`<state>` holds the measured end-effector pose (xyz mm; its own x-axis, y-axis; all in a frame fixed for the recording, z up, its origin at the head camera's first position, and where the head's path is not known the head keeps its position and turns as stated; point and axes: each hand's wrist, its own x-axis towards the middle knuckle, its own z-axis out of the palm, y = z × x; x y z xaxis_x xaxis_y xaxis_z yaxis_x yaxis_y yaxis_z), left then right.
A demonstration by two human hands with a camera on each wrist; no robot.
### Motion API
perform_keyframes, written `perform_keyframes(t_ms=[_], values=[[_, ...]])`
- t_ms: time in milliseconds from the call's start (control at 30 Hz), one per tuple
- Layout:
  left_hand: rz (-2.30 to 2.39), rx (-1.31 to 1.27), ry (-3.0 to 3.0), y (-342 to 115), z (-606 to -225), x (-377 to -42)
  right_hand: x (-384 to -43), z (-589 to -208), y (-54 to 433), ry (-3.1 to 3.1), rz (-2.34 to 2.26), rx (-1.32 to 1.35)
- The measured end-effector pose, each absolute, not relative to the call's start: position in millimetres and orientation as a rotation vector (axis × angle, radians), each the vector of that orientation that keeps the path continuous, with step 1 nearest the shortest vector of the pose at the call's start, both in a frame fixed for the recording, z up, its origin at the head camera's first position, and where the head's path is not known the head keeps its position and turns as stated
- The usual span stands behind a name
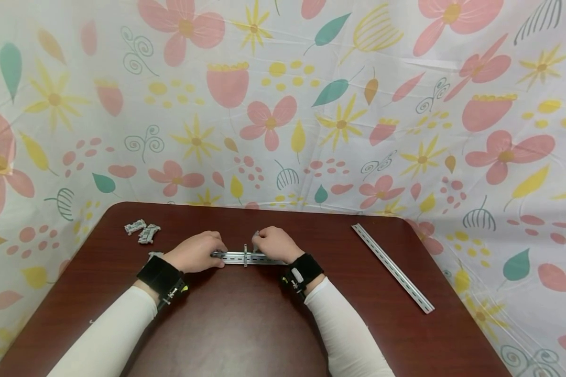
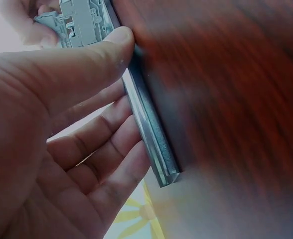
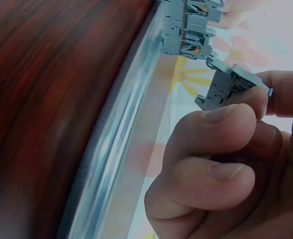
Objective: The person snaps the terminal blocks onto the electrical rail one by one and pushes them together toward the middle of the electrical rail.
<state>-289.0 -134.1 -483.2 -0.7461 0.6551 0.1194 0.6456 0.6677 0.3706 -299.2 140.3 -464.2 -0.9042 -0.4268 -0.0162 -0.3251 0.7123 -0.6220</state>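
Note:
A slotted metal DIN rail (image 1: pixel 233 257) lies across the table in front of me. My left hand (image 1: pixel 195 252) grips its left end, thumb on the near edge and fingers along the far side in the left wrist view. One grey terminal block (image 3: pixel 179 27) sits across the rail between the hands. Just beyond the rail, my right hand (image 1: pixel 279 245) pinches another grey terminal block (image 3: pixel 221 87) between thumb and fingers. That held block is tilted, close to the seated one; whether they touch, I cannot tell.
Loose terminal blocks (image 1: pixel 149 233) lie at the table's back left, one partly hidden by the left hand. A second DIN rail (image 1: pixel 393 268) lies slanted on the right of the brown table (image 1: pixel 236 324). A flowered cloth (image 1: pixel 283 104) hangs behind.

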Motion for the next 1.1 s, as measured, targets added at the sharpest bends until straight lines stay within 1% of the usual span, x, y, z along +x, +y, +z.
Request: perform_keyframes(t_ms=[233,533,1100], values=[[0.615,1.161,2.854,-134.8,-484.7,-289.6,-301.3,-470.6,137.1,2.796,-0.82,-0.604],[0.633,1.148,2.853,-134.2,-484.3,-289.1,-300.6,-473.5,128.7,2.839,-0.688,-0.541],[0.638,1.152,2.856,-134.2,-482.0,-288.3,-299.0,-473.1,123.2,2.803,-0.598,-0.516]])
